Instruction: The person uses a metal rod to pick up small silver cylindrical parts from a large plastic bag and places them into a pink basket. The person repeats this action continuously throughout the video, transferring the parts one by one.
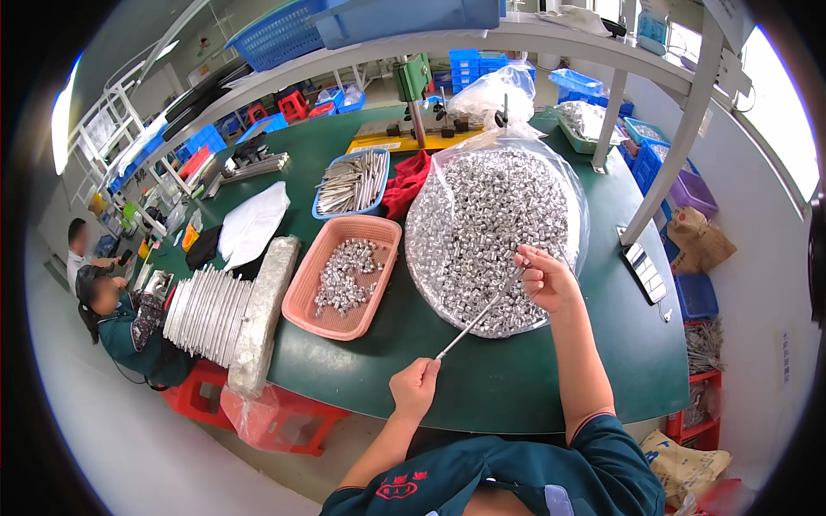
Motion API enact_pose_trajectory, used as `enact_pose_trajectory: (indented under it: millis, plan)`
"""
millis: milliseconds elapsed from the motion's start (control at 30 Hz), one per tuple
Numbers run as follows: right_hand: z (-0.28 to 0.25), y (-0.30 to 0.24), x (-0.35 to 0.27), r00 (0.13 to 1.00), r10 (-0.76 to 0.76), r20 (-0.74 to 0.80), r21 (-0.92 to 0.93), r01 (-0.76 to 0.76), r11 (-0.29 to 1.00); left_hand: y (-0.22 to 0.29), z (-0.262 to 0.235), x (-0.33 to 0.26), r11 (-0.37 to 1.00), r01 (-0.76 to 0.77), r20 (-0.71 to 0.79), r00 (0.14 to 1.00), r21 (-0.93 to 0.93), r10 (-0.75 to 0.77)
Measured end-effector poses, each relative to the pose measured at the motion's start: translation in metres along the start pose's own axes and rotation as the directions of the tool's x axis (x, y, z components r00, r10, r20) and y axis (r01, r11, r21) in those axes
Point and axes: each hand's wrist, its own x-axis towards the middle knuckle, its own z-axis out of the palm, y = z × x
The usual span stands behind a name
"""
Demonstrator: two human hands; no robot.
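A thin metal rod point(478, 319) slants up and to the right between my two hands. Its near end is gripped in my closed left hand point(415, 389), at the table's front edge. At the rod's far end, the thumb and forefinger of my right hand point(547, 280) are pinched together; whatever they hold is too small to make out. Below the rod and right hand lies a big clear plastic bag point(423, 225) opened wide, full of small shiny metal pieces point(508, 202). To its left, a pink basket point(299, 301) has more such pieces point(342, 279) in it.
Rows of metal rods point(206, 314) lie at left beside a long wrapped block point(264, 314). Behind the basket stand a blue tray point(317, 206) of short rods and a red cloth point(408, 183). A phone point(644, 273) lies at right; a shelf point(551, 39) spans overhead. Two people sit far left.
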Motion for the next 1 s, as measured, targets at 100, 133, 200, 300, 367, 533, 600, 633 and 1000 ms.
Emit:
enact_pose_trajectory:
  millis: [100,133,200,300,367,533,600,633,1000]
  plan:
    - [-0.001,0.003,0.002,0.998,0.051,0.030,0.014,-0.052,0.999,0.000,-0.001,0.000,1.000,-0.002,0.003,1.000,0.013,0.002]
    - [-0.002,0.003,0.002,0.996,0.071,0.045,0.009,-0.071,0.997,-0.001,-0.001,0.000,1.000,0.004,0.002,1.000,0.012,-0.004]
    - [-0.005,0.003,0.003,0.997,0.069,0.041,0.011,-0.069,0.998,-0.001,0.000,0.000,1.000,-0.001,0.004,1.000,0.006,0.001]
    - [0.001,0.001,-0.001,1.000,0.005,0.000,-0.118,-0.005,0.993,0.000,0.001,-0.001,1.000,-0.011,-0.003,1.000,-0.008,0.011]
    - [0.005,-0.001,-0.005,0.997,-0.079,-0.026,-0.245,0.070,0.967,0.000,0.001,-0.001,1.000,-0.013,-0.001,1.000,-0.005,0.013]
    - [0.012,0.002,-0.009,0.985,-0.170,-0.024,-0.349,0.151,0.925,-0.004,0.001,-0.002,1.000,-0.003,0.008,1.000,0.005,0.003]
    - [0.021,0.011,-0.010,0.963,-0.264,-0.052,-0.422,0.219,0.880,-0.005,0.001,-0.002,1.000,0.006,0.000,1.000,0.024,-0.006]
    - [0.023,0.014,-0.010,0.972,-0.228,-0.047,-0.353,0.197,0.915,-0.005,0.001,-0.003,0.999,0.011,-0.005,1.000,0.032,-0.011]
    - [0.028,0.020,-0.010,0.994,-0.092,-0.059,-0.240,0.075,0.968,-0.005,-0.001,-0.003,0.998,0.068,0.010,0.998,-0.015,-0.068]
